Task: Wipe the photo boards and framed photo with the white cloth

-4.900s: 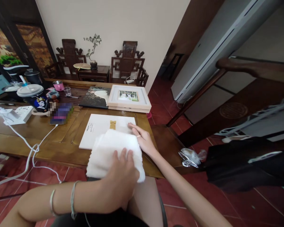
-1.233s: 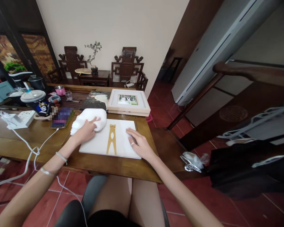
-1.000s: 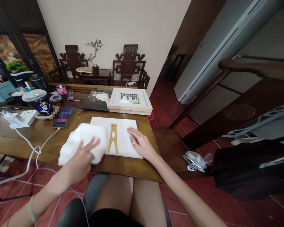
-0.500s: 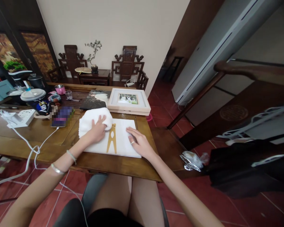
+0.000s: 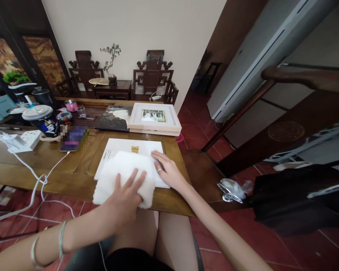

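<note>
Cloth (image 5: pixel 110 180), white and fluffy, covers the near part of a white board (image 5: pixel 148 146) on the table (image 5: pixel 73 171). The left hand (image 5: pixel 122 205) lies on top, fingers spread; one can't tell if they grip. The right hand (image 5: pixel 170 171) rests on the board, fingers nearly straight, holding nothing.

You have a brown wooden table (image 5: pixel 79 162) in front of you, with a white board (image 5: pixel 147 146) lying flat near its closest edge. Beyond that board, your table bears a pale picture frame (image 5: pixel 154 125) just beside a dark photo panel (image 5: pixel 113 119). Over to your left lie a phone (image 5: pixel 75 137), white cords (image 5: pixel 57 163) and a white power strip (image 5: pixel 30 140).
</note>
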A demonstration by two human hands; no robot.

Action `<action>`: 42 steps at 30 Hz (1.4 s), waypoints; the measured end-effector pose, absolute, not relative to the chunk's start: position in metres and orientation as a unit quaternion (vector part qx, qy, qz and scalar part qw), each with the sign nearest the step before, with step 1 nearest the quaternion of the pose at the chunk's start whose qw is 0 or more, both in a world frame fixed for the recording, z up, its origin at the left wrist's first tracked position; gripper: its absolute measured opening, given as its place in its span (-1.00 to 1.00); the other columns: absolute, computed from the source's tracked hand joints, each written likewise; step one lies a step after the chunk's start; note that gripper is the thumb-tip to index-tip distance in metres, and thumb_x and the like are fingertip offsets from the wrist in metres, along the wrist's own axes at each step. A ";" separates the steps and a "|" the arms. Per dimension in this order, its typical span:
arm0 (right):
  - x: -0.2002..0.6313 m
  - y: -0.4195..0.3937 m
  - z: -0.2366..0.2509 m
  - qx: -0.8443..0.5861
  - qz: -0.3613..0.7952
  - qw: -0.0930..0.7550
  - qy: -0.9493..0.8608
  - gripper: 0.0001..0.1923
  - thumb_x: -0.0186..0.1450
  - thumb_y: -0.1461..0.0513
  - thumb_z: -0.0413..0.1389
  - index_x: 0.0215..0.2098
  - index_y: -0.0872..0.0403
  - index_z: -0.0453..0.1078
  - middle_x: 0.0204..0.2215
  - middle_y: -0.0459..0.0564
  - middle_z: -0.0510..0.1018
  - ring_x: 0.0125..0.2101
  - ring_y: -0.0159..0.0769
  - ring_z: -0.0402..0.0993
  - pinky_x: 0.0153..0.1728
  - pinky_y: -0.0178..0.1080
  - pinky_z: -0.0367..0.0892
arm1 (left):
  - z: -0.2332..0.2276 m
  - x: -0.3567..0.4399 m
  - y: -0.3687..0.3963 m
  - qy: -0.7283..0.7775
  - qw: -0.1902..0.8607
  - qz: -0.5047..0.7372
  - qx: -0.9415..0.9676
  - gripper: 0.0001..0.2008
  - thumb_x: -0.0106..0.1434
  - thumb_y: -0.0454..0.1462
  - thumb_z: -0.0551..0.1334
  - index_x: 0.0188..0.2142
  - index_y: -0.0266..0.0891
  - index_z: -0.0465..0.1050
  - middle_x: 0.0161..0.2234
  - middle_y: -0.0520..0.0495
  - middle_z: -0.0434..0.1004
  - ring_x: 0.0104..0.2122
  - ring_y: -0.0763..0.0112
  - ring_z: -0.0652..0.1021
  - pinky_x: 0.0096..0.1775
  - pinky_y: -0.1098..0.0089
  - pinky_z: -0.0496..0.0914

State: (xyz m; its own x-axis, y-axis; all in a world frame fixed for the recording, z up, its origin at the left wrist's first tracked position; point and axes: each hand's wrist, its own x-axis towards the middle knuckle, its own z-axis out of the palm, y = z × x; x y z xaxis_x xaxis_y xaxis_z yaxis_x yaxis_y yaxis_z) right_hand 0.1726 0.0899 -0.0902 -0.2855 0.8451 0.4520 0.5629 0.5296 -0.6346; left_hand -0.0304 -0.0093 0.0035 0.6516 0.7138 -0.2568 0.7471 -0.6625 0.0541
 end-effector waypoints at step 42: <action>0.175 0.097 -0.091 -0.460 0.437 0.570 -0.522 -0.45 0.30 -0.09 -0.02 0.09 0.04 0.39 0.15 0.05 0.39 0.16 -0.05 0.29 0.16 0.01 0.21 | -0.017 0.022 0.017 0.336 -0.001 -0.044 0.941 -0.70 0.24 -0.32 0.12 -0.12 -0.38 0.55 0.32 -0.42 -0.08 0.28 -0.30 -0.02 0.19 -0.20 0.00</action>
